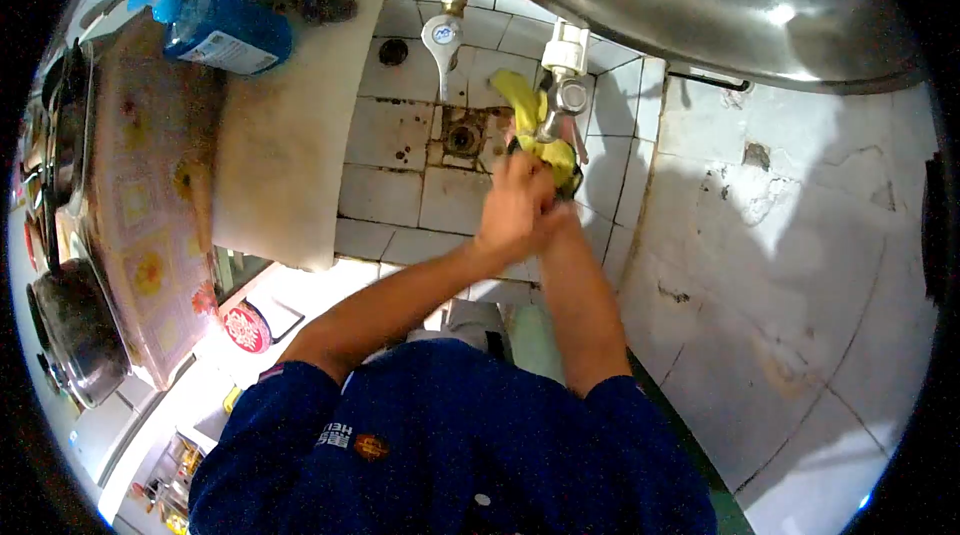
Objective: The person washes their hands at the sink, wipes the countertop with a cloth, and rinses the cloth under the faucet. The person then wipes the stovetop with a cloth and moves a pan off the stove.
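Observation:
A crumpled yellow-green cloth-like piece with dark edges (550, 153) is bunched under the right-hand tap (568, 95) in a tiled sink basin (385, 197). My left hand (517, 197) is closed on its lower end, fingers curled. Close against it, my right hand (556, 219) is mostly hidden behind the left, and its fingers do not show clearly. One end of the yellow piece sticks up to the left of the tap. Something pinkish shows beside it, too small to name.
A second tap (442, 33) hangs over the drain (462, 140). At the left, a blue pump bottle (228, 30) stands on a pale board (290, 135). Pans (80, 335) hang at far left. A large metal basin (720, 5) overhangs the upper right.

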`<state>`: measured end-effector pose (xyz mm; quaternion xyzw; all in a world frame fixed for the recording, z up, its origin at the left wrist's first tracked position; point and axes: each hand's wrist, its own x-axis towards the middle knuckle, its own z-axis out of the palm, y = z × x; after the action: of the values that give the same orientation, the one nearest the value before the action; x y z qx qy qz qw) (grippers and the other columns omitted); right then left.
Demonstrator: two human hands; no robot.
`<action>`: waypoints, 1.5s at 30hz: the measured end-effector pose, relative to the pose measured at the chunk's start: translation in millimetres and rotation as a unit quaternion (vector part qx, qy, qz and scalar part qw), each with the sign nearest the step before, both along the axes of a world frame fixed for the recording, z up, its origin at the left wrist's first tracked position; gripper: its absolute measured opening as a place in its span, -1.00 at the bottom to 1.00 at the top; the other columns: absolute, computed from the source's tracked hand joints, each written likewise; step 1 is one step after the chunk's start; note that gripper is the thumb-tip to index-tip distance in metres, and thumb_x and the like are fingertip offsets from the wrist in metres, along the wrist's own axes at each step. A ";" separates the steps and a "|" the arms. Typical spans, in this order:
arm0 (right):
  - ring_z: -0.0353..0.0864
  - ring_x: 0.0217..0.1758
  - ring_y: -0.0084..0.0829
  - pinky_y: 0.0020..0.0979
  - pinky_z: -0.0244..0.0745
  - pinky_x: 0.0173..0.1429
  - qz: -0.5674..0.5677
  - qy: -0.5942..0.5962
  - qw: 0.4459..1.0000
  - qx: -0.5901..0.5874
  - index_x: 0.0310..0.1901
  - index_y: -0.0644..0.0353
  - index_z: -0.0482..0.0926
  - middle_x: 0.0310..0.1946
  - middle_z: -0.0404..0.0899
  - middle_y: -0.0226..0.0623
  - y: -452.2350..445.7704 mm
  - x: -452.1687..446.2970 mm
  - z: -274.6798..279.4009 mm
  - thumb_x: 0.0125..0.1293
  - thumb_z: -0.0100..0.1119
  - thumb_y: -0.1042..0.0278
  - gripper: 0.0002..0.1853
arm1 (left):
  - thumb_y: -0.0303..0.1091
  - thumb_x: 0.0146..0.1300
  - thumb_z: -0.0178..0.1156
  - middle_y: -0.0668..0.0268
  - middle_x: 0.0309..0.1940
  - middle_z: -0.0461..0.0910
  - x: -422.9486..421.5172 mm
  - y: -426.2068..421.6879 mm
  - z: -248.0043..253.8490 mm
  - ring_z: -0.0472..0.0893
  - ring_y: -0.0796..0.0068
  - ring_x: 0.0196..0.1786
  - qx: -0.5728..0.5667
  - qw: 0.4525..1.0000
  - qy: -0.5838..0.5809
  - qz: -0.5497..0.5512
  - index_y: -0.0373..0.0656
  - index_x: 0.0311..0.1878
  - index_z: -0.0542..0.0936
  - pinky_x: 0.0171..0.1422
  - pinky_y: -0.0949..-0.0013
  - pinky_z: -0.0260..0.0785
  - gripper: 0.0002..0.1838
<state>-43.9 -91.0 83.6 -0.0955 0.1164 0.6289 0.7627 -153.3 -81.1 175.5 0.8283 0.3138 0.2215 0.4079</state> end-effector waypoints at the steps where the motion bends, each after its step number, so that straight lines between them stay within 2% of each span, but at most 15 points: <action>1: 0.56 -0.15 -0.24 -0.23 0.51 0.03 -0.062 -0.070 0.983 -0.156 -0.03 0.24 0.48 -0.22 0.56 -0.23 5.6 -17.4 -7.0 0.37 -0.05 -0.11 -0.50 | -0.21 0.10 0.26 0.04 -0.22 0.55 9.8 18.5 -28.3 0.52 -0.02 -0.13 -0.029 0.998 0.049 0.021 -0.21 -0.41 0.56 -0.11 0.07 0.42 -0.77; 3: 0.57 -0.33 -0.26 -0.27 0.55 -0.11 -0.123 -0.141 0.932 -0.310 -0.12 0.23 0.52 -0.36 0.58 -0.26 6.0 -34.2 -30.5 0.35 -0.08 -0.20 -0.45 | -0.27 0.10 0.21 -0.03 -0.40 0.56 26.1 52.1 -32.9 0.55 -0.06 -0.34 -0.169 0.980 0.037 0.102 -0.24 -0.39 0.56 -0.28 0.08 0.42 -0.80; 5: 0.55 -0.35 -0.29 -0.27 0.55 -0.15 -0.160 -0.014 0.986 0.050 -0.12 0.23 0.51 -0.35 0.56 -0.28 2.5 -45.4 -68.3 0.36 -0.08 -0.13 -0.50 | -0.32 0.10 0.19 -0.04 -0.40 0.56 21.8 45.4 -42.8 0.56 -0.08 -0.35 -0.081 0.992 -0.043 0.085 -0.23 -0.35 0.57 -0.29 0.10 0.42 -0.84; 8: 0.59 -0.22 -0.30 -0.24 0.52 -0.04 -0.013 -0.076 0.991 -0.105 -0.03 0.21 0.49 -0.24 0.60 -0.27 -12.1 -5.5 -10.2 0.39 -0.09 -0.03 -0.56 | -0.34 0.18 0.18 0.02 -0.46 0.55 11.8 7.3 -36.5 0.55 0.00 -0.41 -0.024 0.998 -0.057 -0.031 -0.27 -0.36 0.51 -0.33 0.13 0.37 -0.83; 11: 0.56 -0.07 -0.33 -0.27 0.45 0.11 -0.103 -0.154 0.934 -0.305 0.01 0.14 0.49 -0.19 0.60 -0.32 6.9 -27.9 4.9 0.41 -0.05 0.08 -0.66 | -0.32 0.24 0.16 0.01 -0.45 0.56 26.3 54.5 -35.4 0.56 0.04 -0.41 -0.202 0.964 -0.047 0.164 -0.27 -0.27 0.48 -0.26 0.16 0.42 -0.81; 15: 0.57 -0.07 -0.31 -0.23 0.46 0.08 -0.062 -0.139 0.954 -0.260 -0.02 0.15 0.52 -0.11 0.60 -0.30 3.0 -12.6 41.0 0.38 -0.04 -0.02 -0.60 | -0.10 0.15 0.23 -0.03 0.03 0.34 13.5 34.8 -17.7 0.38 -0.02 0.13 -0.149 0.985 -0.005 0.087 -0.20 0.09 0.45 0.20 0.17 0.29 -0.49; 18: 0.59 -0.06 -0.28 -0.21 0.50 0.04 -0.119 -0.212 0.943 -0.228 0.02 0.16 0.52 -0.11 0.61 -0.27 -2.1 -14.4 38.2 0.39 -0.13 -0.12 -0.51 | -0.15 0.11 0.26 0.07 -0.10 0.42 12.0 37.6 -15.6 0.50 -0.03 -0.06 -0.106 0.991 0.004 0.079 -0.19 0.00 0.47 -0.04 0.15 0.43 -0.56; 26: 0.54 -0.11 -0.28 -0.27 0.47 0.04 -0.066 0.126 0.972 -0.188 0.02 0.23 0.48 -0.13 0.56 -0.18 -16.0 -17.5 -1.9 0.39 -0.15 -0.13 -0.46 | -0.15 0.09 0.22 -0.02 -0.19 0.51 -8.6 -19.7 -7.5 0.57 -0.09 -0.29 -0.019 0.999 0.012 -0.042 -0.21 -0.16 0.52 -0.24 0.03 0.44 -0.65; 27: 0.54 -0.14 -0.32 -0.28 0.47 0.01 -0.037 0.044 0.998 -0.003 -0.02 0.23 0.48 -0.16 0.55 -0.21 -17.0 -22.0 -50.0 0.39 -0.12 -0.07 -0.53 | -0.12 0.09 0.19 -0.06 -0.25 0.55 -3.0 -14.1 -17.5 0.57 -0.09 -0.31 0.018 0.998 0.045 0.032 -0.24 -0.20 0.53 -0.26 0.01 0.43 -0.63; 29: 0.52 -0.25 -0.37 -0.24 0.48 -0.12 -0.063 -0.175 0.936 -0.297 -0.14 0.19 0.48 -0.28 0.52 -0.32 1.4 -36.0 -19.4 0.38 -0.09 0.10 -0.68 | -0.09 0.11 0.13 -0.10 -0.42 0.56 19.7 45.5 -21.9 0.59 -0.06 -0.32 -0.184 0.959 0.144 0.160 -0.29 -0.27 0.54 -0.26 0.03 0.43 -0.61; 32: 0.56 -0.30 -0.32 -0.26 0.52 -0.13 -0.060 -0.087 0.969 -0.222 -0.15 0.18 0.51 -0.27 0.57 -0.35 0.9 -27.7 6.3 0.40 -0.13 0.10 -0.67 | -0.08 0.09 0.14 -0.10 -0.43 0.58 20.1 46.2 -33.1 0.60 -0.09 -0.33 -0.159 0.975 0.103 0.115 -0.33 -0.33 0.58 -0.20 0.04 0.43 -0.60; 34: 0.58 -0.20 -0.32 -0.24 0.53 -0.06 -0.007 -0.113 0.988 0.104 -0.06 0.19 0.51 -0.22 0.58 -0.34 -1.9 -22.5 -15.2 0.41 -0.14 0.10 -0.65 | -0.04 0.07 0.15 -0.13 -0.41 0.59 16.9 30.2 -27.2 0.60 -0.10 -0.33 -0.133 0.982 0.051 0.121 -0.33 -0.31 0.59 -0.15 0.03 0.43 -0.56; 36: 0.60 -0.16 -0.32 -0.21 0.55 -0.04 -0.088 -0.121 0.953 -0.263 0.01 0.17 0.49 -0.19 0.59 -0.30 2.6 -33.9 -12.6 0.42 -0.14 0.07 -0.63 | -0.04 0.06 0.15 -0.13 -0.40 0.59 27.1 53.7 -35.1 0.60 -0.08 -0.33 -0.109 0.974 0.104 0.169 -0.33 -0.29 0.60 -0.19 0.04 0.44 -0.56; 41: 0.54 0.04 -0.14 -0.10 0.44 0.16 -0.031 -0.055 0.990 -0.128 0.17 0.22 0.39 0.01 0.53 -0.12 -14.0 -22.7 10.0 0.24 -0.26 -0.49 -0.15 | -0.03 0.04 0.20 0.00 -0.57 0.52 3.1 50.7 -34.0 0.56 -0.08 -0.47 -0.172 0.983 -0.009 0.066 -0.24 -0.42 0.54 -0.36 0.05 0.43 -0.61; 45: 0.52 0.03 -0.05 -0.03 0.44 0.17 0.016 -0.014 0.984 -0.178 0.16 0.38 0.35 0.00 0.51 0.02 -7.9 -8.9 7.9 0.11 -0.27 -0.65 0.05 | -0.06 0.00 0.28 0.03 -0.22 0.55 -8.9 -12.0 6.0 0.58 -0.03 -0.21 -0.123 0.988 0.022 -0.095 -0.18 -0.29 0.57 -0.15 0.06 0.45 -0.63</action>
<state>-52.8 -98.8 91.5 -0.2405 0.2138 0.6093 0.7247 -162.2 -93.1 181.6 0.8027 0.2676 0.1231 0.5185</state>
